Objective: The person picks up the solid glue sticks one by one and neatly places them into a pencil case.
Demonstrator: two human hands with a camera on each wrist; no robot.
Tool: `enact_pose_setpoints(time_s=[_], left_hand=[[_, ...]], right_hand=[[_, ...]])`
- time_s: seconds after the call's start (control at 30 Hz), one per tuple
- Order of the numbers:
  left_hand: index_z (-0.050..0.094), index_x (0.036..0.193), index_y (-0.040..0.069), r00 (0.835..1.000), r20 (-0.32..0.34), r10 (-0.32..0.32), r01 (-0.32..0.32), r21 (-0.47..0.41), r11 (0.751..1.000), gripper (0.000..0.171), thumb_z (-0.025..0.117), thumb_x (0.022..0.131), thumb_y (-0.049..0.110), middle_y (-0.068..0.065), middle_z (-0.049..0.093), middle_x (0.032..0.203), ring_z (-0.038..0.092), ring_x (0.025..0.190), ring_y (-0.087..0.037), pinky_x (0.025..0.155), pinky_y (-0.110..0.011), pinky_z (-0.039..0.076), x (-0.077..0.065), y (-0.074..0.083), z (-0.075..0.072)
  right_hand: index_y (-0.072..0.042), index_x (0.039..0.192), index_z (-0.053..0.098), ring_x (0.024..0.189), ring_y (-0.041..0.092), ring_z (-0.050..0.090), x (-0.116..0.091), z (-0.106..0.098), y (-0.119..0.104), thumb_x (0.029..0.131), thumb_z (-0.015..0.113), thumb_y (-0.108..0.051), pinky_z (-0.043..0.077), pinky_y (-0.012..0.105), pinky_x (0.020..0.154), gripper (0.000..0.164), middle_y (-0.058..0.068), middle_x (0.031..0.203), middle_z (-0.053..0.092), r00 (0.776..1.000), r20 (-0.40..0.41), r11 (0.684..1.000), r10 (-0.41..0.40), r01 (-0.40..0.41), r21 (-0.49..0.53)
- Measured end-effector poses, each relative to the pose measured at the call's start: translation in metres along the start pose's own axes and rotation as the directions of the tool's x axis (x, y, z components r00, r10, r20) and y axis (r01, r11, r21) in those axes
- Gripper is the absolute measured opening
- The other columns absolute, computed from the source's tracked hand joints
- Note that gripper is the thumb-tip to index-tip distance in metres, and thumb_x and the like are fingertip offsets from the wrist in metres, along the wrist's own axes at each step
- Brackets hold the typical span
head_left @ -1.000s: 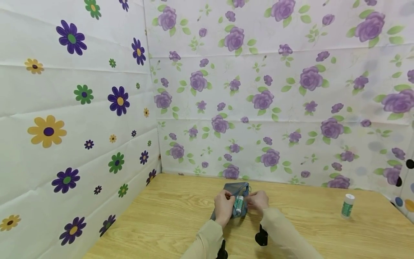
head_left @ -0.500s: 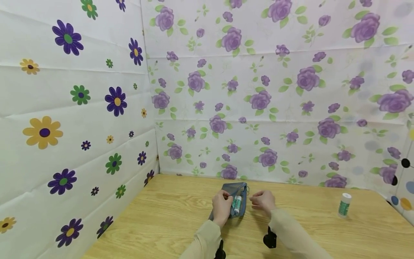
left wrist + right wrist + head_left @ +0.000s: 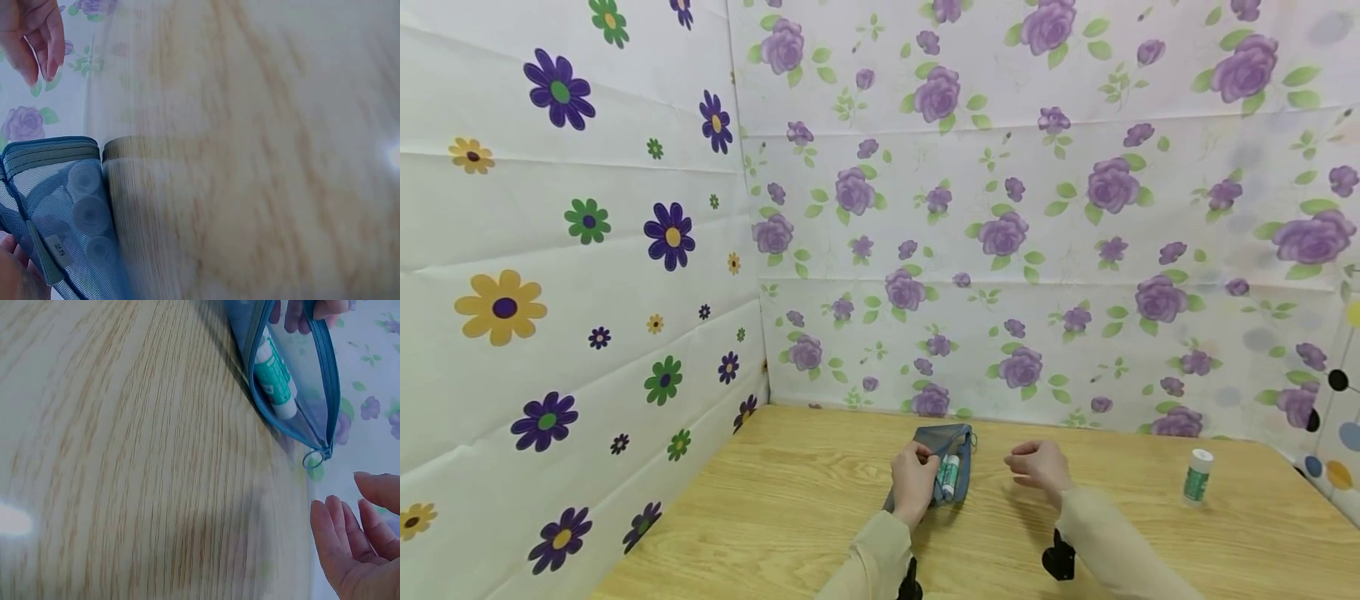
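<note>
My left hand (image 3: 913, 483) grips the edge of a blue mesh zipper pouch (image 3: 940, 437) and holds its mouth apart. White tubes with green labels, like glue sticks, lie inside; one tube (image 3: 275, 378) shows through the unzipped opening. Through the mesh in the left wrist view, several round tube ends (image 3: 91, 215) are visible. A zipper pull ring (image 3: 312, 459) hangs at the pouch's corner. To the right of the pouch, my right hand (image 3: 1041, 468) hovers apart from it, fingers loosely bent and holding nothing.
Another white tube with a green label (image 3: 1197, 477) stands upright at the right of the wooden table (image 3: 775, 500). Flower-printed sheets form the back wall (image 3: 1075, 250) and left wall (image 3: 587, 275) behind and beside the table.
My right hand has drawn back from the pouch's mouth and moved right. The left hand keeps hold of the pouch, almost still. The view has shifted slightly.
</note>
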State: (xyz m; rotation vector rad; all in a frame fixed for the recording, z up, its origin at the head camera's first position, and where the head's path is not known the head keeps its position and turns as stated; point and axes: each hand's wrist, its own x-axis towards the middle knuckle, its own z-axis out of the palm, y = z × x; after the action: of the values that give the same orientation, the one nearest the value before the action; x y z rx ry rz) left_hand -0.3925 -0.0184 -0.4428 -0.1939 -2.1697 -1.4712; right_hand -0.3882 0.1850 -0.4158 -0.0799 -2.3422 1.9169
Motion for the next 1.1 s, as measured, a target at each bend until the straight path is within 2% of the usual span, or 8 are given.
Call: enact_pose_setpoints(time_s=[0.27,0.5,0.83,1.1], left_hand=[[0.059,0.077,0.006,1.000,0.006,-0.002,0.002,-0.004,1.000,0.008,0.061,0.081,-0.001,0.003,0.050,0.063,0.045,0.049,-0.009,0.045,-0.026,0.039,0.000,0.000,0.001],[0.059,0.076,0.006,1.000,-0.003,-0.007,0.007,-0.001,1.000,0.008,0.061,0.080,0.000,0.003,0.049,0.063,0.045,0.050,-0.009,0.046,-0.026,0.039,0.001,-0.001,0.001],[0.059,0.076,0.006,1.000,-0.001,-0.007,0.007,0.001,1.000,0.008,0.061,0.081,0.000,0.003,0.049,0.063,0.044,0.049,-0.010,0.046,-0.027,0.039,0.002,-0.002,0.002],[0.059,0.076,0.007,1.000,-0.007,-0.001,0.001,0.008,1.000,0.008,0.062,0.080,0.000,0.003,0.049,0.063,0.045,0.050,-0.010,0.046,-0.026,0.039,0.001,-0.003,0.003]], right_hand=[[0.013,0.100,0.052,0.087,0.035,0.059,-0.005,-0.021,0.005,0.083,0.063,-0.004,0.048,0.041,0.071,0.027,0.018,0.092,0.059,0.999,0.001,0.997,-0.036,0.036,-0.070],[0.014,0.103,0.050,0.089,0.035,0.058,-0.007,-0.038,0.010,0.083,0.063,-0.006,0.048,0.040,0.072,0.031,0.018,0.093,0.058,1.000,-0.003,0.998,-0.007,0.006,-0.055],[0.015,0.102,0.049,0.089,0.036,0.058,-0.010,-0.060,0.015,0.083,0.064,-0.006,0.048,0.041,0.072,0.032,0.016,0.090,0.060,1.000,-0.007,0.999,-0.009,0.009,-0.040],[0.017,0.103,0.048,0.088,0.036,0.058,-0.013,-0.072,0.017,0.084,0.064,-0.008,0.048,0.041,0.072,0.035,0.021,0.094,0.057,1.000,-0.013,0.999,-0.005,0.004,-0.039]])
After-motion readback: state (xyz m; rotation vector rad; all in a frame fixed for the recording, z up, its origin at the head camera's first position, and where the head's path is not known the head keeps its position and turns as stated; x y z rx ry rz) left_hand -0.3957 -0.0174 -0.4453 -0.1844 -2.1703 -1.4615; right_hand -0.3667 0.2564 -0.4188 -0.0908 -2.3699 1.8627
